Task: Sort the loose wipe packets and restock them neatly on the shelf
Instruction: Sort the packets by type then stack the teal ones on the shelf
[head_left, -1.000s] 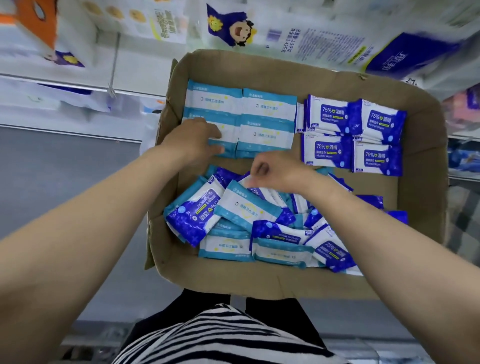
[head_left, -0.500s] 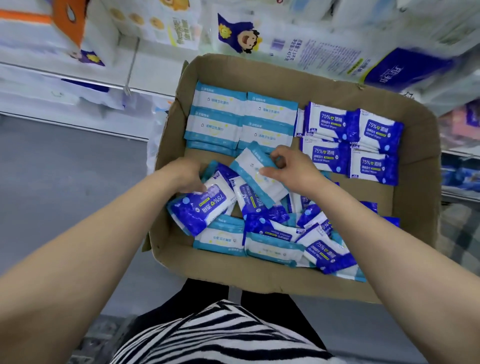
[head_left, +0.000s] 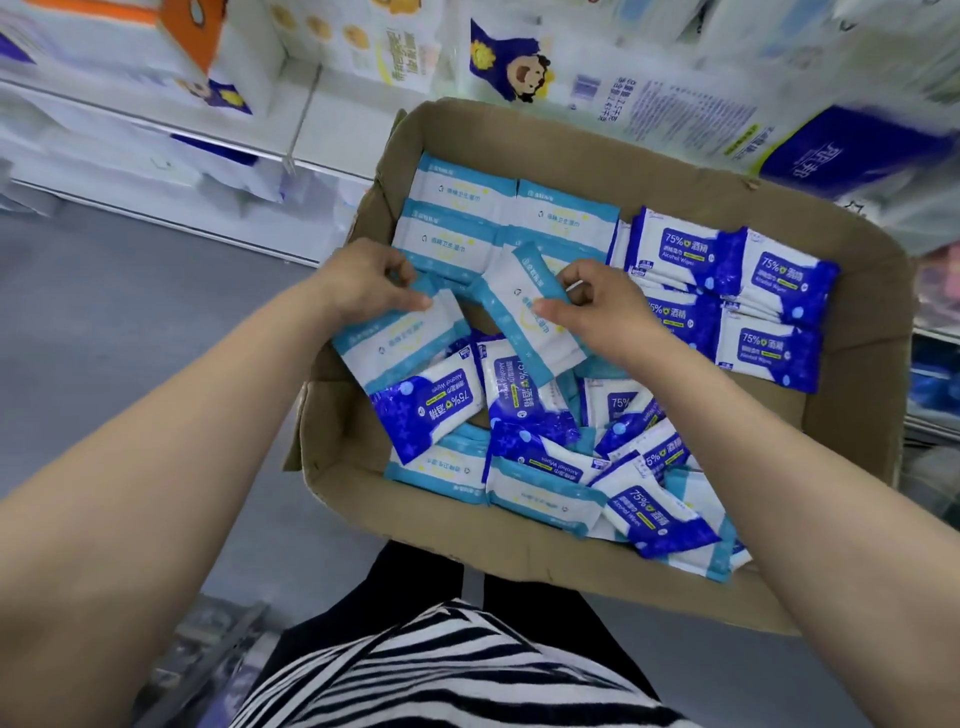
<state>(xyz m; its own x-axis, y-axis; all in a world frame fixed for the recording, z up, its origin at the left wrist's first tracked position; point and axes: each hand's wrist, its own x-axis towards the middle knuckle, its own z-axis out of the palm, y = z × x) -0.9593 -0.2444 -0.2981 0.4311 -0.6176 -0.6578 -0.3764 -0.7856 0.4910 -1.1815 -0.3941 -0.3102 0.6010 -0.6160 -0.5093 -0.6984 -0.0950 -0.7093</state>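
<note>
Inside the cardboard box (head_left: 857, 447): four light-blue packets (head_left: 506, 218) and four dark-blue packets (head_left: 727, 306) showing in tidy rows at the back, about a dozen jumbled in the loose pile (head_left: 566, 457) in front. Roughly midway, probably. Left hand (head_left: 363, 283) pinching one light-blue packet, right hand (head_left: 597, 306) pinching another.

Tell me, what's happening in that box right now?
Left hand grips one light-blue packet. Right hand pinches another. Loose pile unsorted below. Nothing blocking.
</note>
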